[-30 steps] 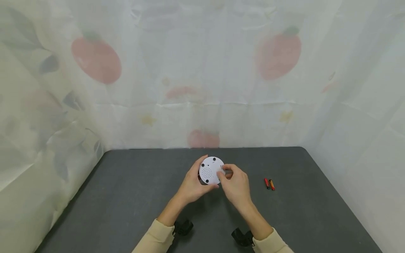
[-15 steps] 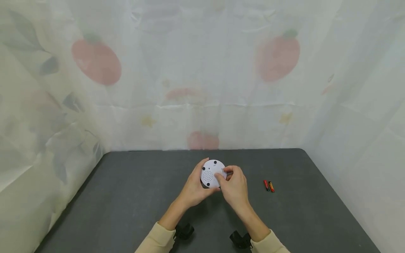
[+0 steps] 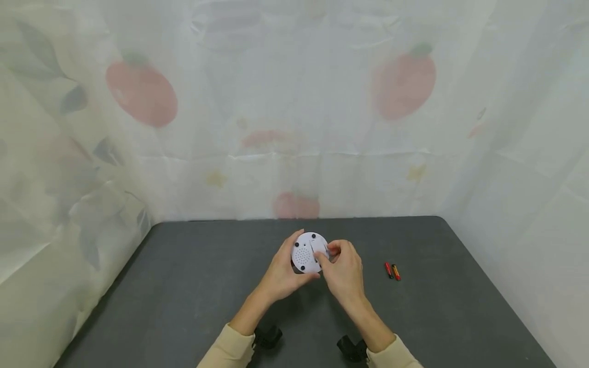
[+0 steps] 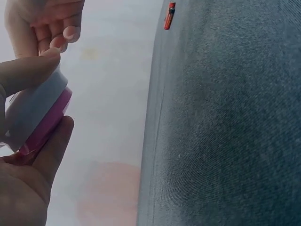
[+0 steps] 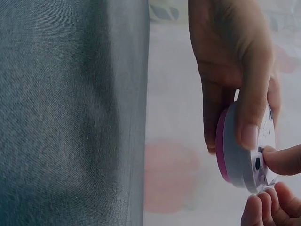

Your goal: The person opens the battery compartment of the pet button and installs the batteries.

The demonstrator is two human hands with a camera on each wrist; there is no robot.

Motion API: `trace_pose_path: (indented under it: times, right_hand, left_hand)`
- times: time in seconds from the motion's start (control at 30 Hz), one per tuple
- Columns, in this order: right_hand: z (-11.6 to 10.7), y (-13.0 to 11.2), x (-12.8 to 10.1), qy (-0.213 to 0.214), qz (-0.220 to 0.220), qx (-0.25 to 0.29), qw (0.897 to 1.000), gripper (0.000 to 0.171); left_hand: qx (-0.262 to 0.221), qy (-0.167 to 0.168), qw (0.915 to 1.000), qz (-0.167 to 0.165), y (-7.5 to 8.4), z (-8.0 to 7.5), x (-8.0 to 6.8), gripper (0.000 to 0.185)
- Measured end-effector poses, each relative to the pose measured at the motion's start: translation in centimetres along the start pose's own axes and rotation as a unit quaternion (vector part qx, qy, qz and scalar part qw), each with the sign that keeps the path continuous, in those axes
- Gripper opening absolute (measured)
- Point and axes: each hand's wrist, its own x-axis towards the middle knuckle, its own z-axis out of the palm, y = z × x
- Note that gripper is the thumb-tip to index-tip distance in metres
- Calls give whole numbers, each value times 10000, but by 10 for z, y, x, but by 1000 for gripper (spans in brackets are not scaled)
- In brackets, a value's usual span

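Observation:
My left hand (image 3: 281, 276) grips a round white device (image 3: 301, 254) by its rim, above the table. Its underside faces me, with speaker holes and small black feet. A pink band shows on the device (image 4: 35, 113) in the left wrist view. My right hand (image 3: 344, 271) pinches the battery cover (image 3: 320, 244) at the right side, thumb on its face and fingers at the edge. A dark gap shows beside the cover. In the right wrist view the right thumb (image 5: 284, 160) presses on the underside; the compartment's inside is mostly hidden.
Two small red-and-black batteries, a left one (image 3: 388, 270) and a right one (image 3: 396, 272), lie side by side on the dark grey table (image 3: 184, 286), right of my hands. A pale printed curtain (image 3: 294, 102) hangs behind the table and along both sides.
The battery cover has shifted to the right under my right thumb, and a dark gap now shows beside it. The device sits slightly lower in view; the left hand keeps its grip.

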Motion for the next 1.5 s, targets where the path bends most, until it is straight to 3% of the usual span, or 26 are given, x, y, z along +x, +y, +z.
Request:
trace_pose_path:
  times: [0.2, 0.47, 0.6, 0.8, 1.07, 1.3, 1.5]
  right_hand:
    - [1, 0, 2, -72, -135, 145, 9998, 29]
    - [-1, 8, 10, -186, -819, 427, 9956, 22]
    - [-8, 15, 17, -244, -897, 439, 9947, 18]
    - [-24, 31, 33, -262, -620, 323, 9972, 18]
    - [-27, 56, 47, -757, -214, 36, 9969, 16]
    - [-21, 82, 59, -1236, 355, -342, 9911, 18]
    - [-23, 98, 65, -1770, 882, -500, 9790, 18]
  left_hand:
    - [36, -168, 9997, -170, -1, -1, 2, 103]
    - [-150, -287, 9991, -267, -7, -7, 4, 105]
    - [-112, -283, 9991, -304, -11, -9, 6, 107]
    - [3, -111, 9995, -303, -14, -13, 11, 108]
    - [-269, -111, 9983, -507, -16, -14, 13, 109]
    - [-342, -99, 9978, -555, -18, -16, 14, 108]
    - [-332, -140, 9977, -567, -17, -18, 13, 108]
